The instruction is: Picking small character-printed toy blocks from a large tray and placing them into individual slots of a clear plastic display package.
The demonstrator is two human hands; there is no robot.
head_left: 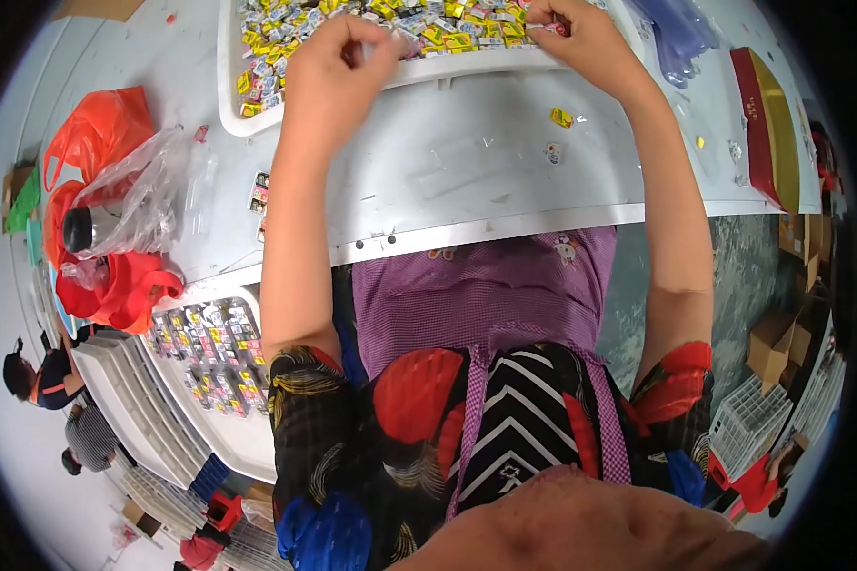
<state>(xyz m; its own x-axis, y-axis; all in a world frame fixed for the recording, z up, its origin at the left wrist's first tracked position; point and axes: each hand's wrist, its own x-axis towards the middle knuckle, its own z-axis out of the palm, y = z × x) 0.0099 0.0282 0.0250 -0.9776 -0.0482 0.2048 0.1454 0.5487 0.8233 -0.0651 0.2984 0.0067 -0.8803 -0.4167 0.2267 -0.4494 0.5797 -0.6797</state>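
A white tray (486,67) at the far side of the table is filled with small packets (462,42), mostly yellow and white. Over its near edge, my left hand (331,81) is closed, thumb and forefinger brought together. Something small, pinkish and white shows by its fingertips, too blurred to name. My right hand (590,43) is over the tray's right part, its fingers pinched on a small pink-and-white piece (554,29). On the table between my forearms lie a yellow packet (561,118) and a whitish packet (553,152).
Red plastic bags (105,133) and a clear bag (152,195) crowd the table's left. Below them stands a second white tray (248,459) holding rows of small packs. A red-and-gold box (767,128) and purple plastic (671,38) lie at right. Other people are at far left.
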